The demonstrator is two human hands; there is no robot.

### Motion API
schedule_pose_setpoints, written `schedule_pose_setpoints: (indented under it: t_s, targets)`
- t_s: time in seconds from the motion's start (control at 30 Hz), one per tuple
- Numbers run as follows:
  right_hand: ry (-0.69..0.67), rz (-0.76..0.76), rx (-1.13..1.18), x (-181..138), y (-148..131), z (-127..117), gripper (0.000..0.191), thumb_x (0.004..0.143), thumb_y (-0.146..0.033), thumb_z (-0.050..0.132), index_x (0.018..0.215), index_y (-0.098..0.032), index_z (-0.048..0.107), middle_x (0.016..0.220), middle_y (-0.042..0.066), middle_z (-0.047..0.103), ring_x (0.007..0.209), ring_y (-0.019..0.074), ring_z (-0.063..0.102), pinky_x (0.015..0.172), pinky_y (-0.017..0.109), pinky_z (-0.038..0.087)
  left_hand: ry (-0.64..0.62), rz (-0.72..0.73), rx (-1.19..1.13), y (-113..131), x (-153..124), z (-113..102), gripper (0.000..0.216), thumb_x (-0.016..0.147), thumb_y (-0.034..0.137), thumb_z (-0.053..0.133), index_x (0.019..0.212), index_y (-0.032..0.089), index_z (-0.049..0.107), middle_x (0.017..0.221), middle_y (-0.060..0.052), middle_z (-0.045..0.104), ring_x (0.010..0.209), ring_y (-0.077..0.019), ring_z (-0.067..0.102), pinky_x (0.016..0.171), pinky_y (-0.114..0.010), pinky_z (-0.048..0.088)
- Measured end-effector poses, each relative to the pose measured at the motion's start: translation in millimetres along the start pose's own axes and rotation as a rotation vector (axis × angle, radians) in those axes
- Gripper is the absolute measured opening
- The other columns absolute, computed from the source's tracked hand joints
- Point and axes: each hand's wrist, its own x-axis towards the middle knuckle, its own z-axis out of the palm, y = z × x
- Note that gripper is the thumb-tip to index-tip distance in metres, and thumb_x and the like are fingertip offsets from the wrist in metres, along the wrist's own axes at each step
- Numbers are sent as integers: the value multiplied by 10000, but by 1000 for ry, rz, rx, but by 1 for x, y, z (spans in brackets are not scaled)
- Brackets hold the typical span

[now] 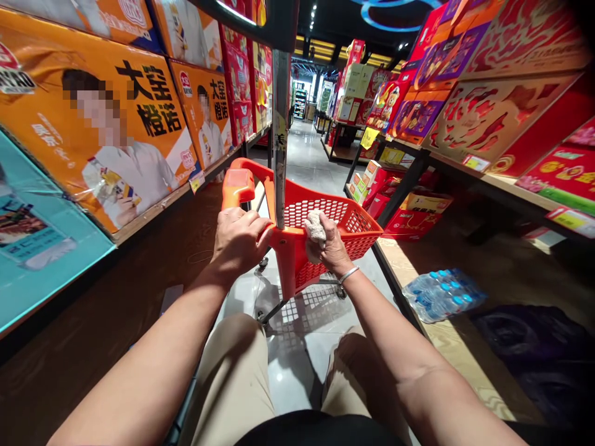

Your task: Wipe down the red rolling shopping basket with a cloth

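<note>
A red plastic shopping cart (pixel 288 266) on wheels stands in front of me, its basket walls pierced with small holes. My left hand (pixel 239 235) is closed over the cart's near rim, left of an upright metal pole (pixel 279 142). In my right hand (pixel 331 244) is a crumpled off-white cloth (pixel 316 226), squeezed in the fingers against the rim to the right of the pole. A bracelet circles the right wrist. Part of the cloth is hidden by the fingers, as is the rim beneath my left palm.
Shelves line both sides: large orange drink cartons (pixel 134 111) at left, red and gold gift boxes (pixel 497 118) at right. Shrink-wrapped water bottles (pixel 444 294) lie on the low right shelf (pixel 404 266). A tiled aisle (pixel 307 142) runs ahead between displays.
</note>
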Motion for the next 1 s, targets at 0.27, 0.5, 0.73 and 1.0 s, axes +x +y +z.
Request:
schedule_pose_setpoints:
  t_s: [0.27, 0.5, 0.73, 1.0]
  targets:
    - [-155, 234, -243, 15, -18, -30, 666, 874, -427, 660, 1498, -264, 493, 1353, 135, 627, 1481, 417, 267, 1151, 681, 213, 27, -1, -20, 1, 0, 0, 368, 1018, 423, 463, 948, 223, 763, 859, -61, 715, 813, -272, 526, 818, -427, 303]
    - [-210, 34, -96, 36, -7, -40, 422, 732, -299, 715, 1121, -156, 634, 1554, 155, 413, 1525, 357, 243, 1268, 556, 220, 61, 15, -23, 4, -3, -2, 365, 1018, 430, 462, 947, 223, 755, 836, -59, 711, 794, -260, 528, 815, -429, 315]
    - [-103, -70, 279, 28, 5, -18, 720, 817, -175, 629, 1500, -192, 403, 1493, 152, 446, 1414, 215, 463, 1183, 461, 422, -7, -8, -63, 2, -4, -4, 370, 1013, 425, 443, 994, 217, 749, 898, -85, 725, 864, -276, 558, 862, -465, 333]
    - [76, -60, 93, 10, -49, -10, 274, 922, -212, 639, 1160, -297, 746, 1481, 52, 502, 1375, 213, 500, 1139, 429, 479, -30, -45, -91, -1, -2, -2, 353, 995, 449, 470, 1013, 234, 750, 897, -81, 723, 907, -274, 572, 901, -467, 328]
